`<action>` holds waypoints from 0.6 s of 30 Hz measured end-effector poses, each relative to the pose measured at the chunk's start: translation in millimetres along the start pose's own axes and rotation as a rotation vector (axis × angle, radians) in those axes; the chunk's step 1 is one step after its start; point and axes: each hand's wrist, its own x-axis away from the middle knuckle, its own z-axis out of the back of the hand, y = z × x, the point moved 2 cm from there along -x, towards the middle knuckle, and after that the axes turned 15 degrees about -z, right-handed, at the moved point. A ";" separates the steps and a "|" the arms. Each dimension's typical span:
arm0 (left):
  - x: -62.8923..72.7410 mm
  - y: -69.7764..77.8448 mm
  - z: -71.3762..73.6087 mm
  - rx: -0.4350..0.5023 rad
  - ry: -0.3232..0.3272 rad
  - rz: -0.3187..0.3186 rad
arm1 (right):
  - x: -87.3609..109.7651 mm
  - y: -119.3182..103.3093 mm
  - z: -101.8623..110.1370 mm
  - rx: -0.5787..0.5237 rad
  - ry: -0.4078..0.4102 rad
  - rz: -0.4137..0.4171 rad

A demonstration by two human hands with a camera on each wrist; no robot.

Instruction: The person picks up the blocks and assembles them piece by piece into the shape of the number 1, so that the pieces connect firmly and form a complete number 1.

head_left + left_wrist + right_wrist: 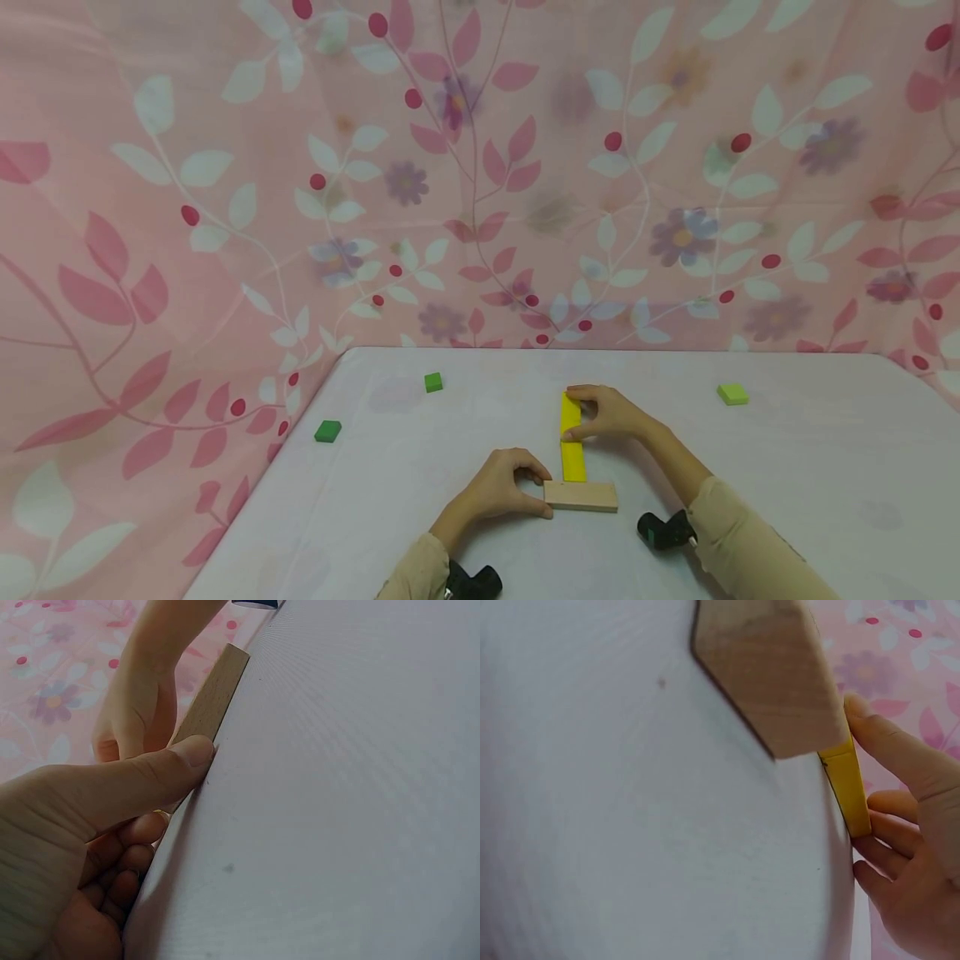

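Observation:
A plain wooden block (581,497) lies crosswise on the white table. My left hand (498,485) grips its left end; the thumb is on the near side and the fingers are behind. Beyond its middle, a near yellow block (573,463) and a far yellow block (571,414) run away from it in a line, end to end. My right hand (609,413) holds the far one from the right, thumb near the seam and fingers at the far end. In the right wrist view, the wooden block (772,682) partly hides the yellow pieces (847,791).
Two green blocks stand apart on the left, a dark green block (327,431) and a mid-green block (433,382). A light green block (732,394) sits at the back right. Pink floral cloth (480,208) hangs behind the white table (787,483).

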 end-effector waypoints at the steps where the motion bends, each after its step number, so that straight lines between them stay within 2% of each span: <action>1: 0.1 -2.2 -0.9 -0.002 0.000 0.000 | 0.4 -1.1 0.2 0.009 -0.001 -0.007; 6: 1.5 -25.6 -8.6 -0.009 -0.004 0.027 | 1.7 -5.0 -0.4 0.066 0.000 -0.045; 9: 2.1 -36.6 -11.1 -0.011 -0.006 0.029 | 2.1 -6.5 -1.4 0.098 0.009 -0.038; 14: 3.0 -39.6 -10.0 0.009 -0.006 0.033 | 2.8 -10.7 -2.6 0.121 0.019 -0.026; 18: 2.6 -38.3 -9.5 0.012 -0.004 0.033 | 3.5 -13.7 -2.6 0.125 0.011 -0.047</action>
